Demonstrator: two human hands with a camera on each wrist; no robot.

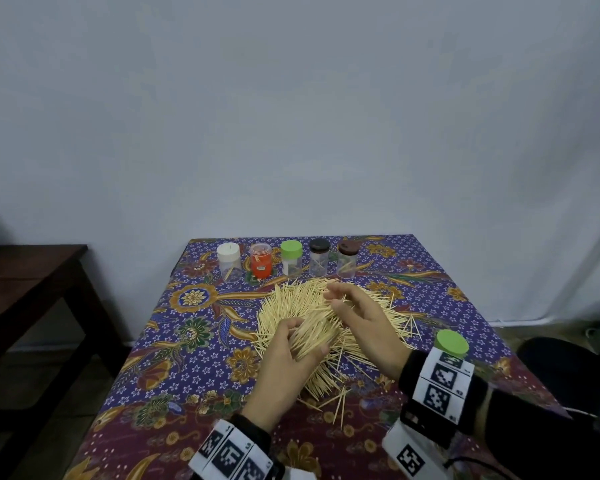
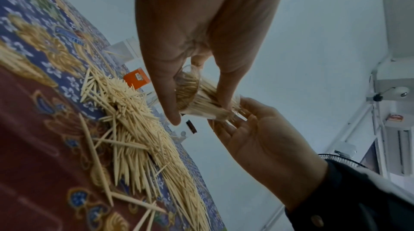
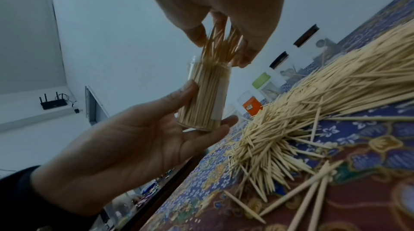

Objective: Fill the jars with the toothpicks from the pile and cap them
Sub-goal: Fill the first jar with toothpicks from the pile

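Note:
A clear jar [image 1: 317,332] [image 3: 208,93] packed with toothpicks is held tilted above the toothpick pile [image 1: 291,303] by my left hand [image 1: 307,336] [image 2: 199,111], thumb on one side and fingers on the other. My right hand [image 1: 335,299] [image 3: 220,49] is at the jar's mouth, its fingertips pinching a bunch of toothpicks [image 3: 221,42] that stick partly out of the jar. A loose green cap [image 1: 451,342] lies on the cloth to the right, by my right wrist.
Several capped jars stand in a row at the table's back: white-capped [image 1: 228,259], orange [image 1: 261,259], green-capped [image 1: 291,256], black-capped [image 1: 318,258], brown-capped [image 1: 347,258]. Stray toothpicks lie around the pile on the patterned cloth [image 1: 201,362]. A dark wooden table [image 1: 32,282] stands at left.

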